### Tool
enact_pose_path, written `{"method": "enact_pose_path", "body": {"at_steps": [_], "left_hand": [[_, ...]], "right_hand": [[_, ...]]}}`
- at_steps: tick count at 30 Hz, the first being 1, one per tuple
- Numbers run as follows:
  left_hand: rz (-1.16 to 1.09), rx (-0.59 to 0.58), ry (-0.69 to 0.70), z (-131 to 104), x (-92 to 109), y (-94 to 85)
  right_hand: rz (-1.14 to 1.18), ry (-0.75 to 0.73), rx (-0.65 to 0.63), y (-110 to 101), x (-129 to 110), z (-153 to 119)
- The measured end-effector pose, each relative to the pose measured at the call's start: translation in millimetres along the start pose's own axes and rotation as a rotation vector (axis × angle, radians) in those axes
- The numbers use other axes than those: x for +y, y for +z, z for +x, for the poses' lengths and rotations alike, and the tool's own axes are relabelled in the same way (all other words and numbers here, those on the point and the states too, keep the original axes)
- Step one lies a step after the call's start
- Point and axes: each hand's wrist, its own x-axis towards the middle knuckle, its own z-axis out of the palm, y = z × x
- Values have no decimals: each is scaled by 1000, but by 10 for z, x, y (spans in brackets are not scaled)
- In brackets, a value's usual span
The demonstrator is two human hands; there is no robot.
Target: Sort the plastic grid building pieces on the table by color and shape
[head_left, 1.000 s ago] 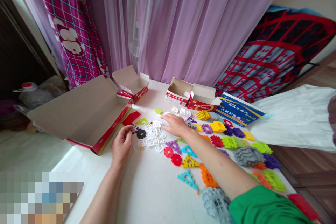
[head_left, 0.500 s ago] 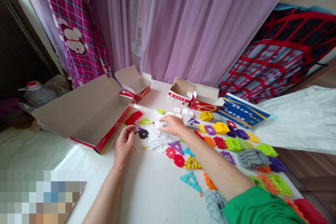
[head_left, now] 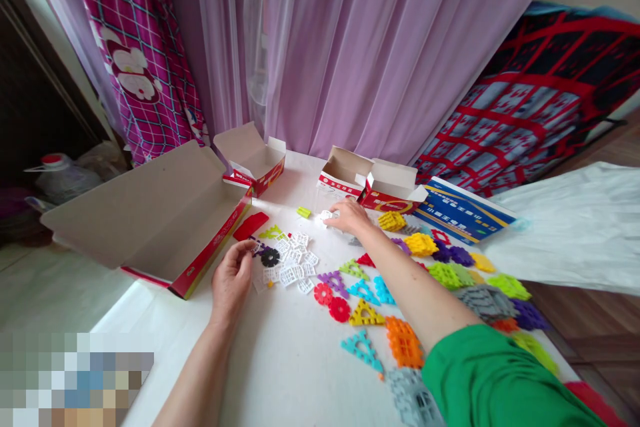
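My right hand [head_left: 351,217] reaches to the far side of the table, its fingers closed on a small white plastic window piece [head_left: 327,216]. Other white pieces there are partly hidden by the fingers. Before me lies a loose heap of white window pieces [head_left: 290,273]. My left hand [head_left: 233,280] rests at the heap's left side, loosely curled with thumb and forefinger apart, and nothing shows in it. Just off its fingertips are a black notched disc [head_left: 271,257] and a purple piece, partly covered. A lime block [head_left: 303,212] lies left of my right hand.
A large open carton [head_left: 170,233] stands at left, with smaller open boxes [head_left: 267,170] [head_left: 345,173] behind. Sorted colourful building pieces, such as a yellow stack [head_left: 420,245] and an orange panel [head_left: 403,341], spread along the right. A blue printed card [head_left: 465,210] leans there.
My right hand has moved from the white heap away from me and to the right, to the white pieces by the boxes. My left hand has stayed nearly in place.
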Motion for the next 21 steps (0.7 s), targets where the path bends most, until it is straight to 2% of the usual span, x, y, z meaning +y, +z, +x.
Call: {"method": "enact_pose_path", "body": {"at_steps": [6,14,21], "left_hand": [[8,13,-7,-4,-6,7],[20,18,-12,-13,41,5],[7,5,-12,-6,-4,0]], "right_hand": [[-27,-7,-17,72,-29,43],[-61,-33,-59,46,-93,25],[-62,-86,-98,62,-103,45]]}}
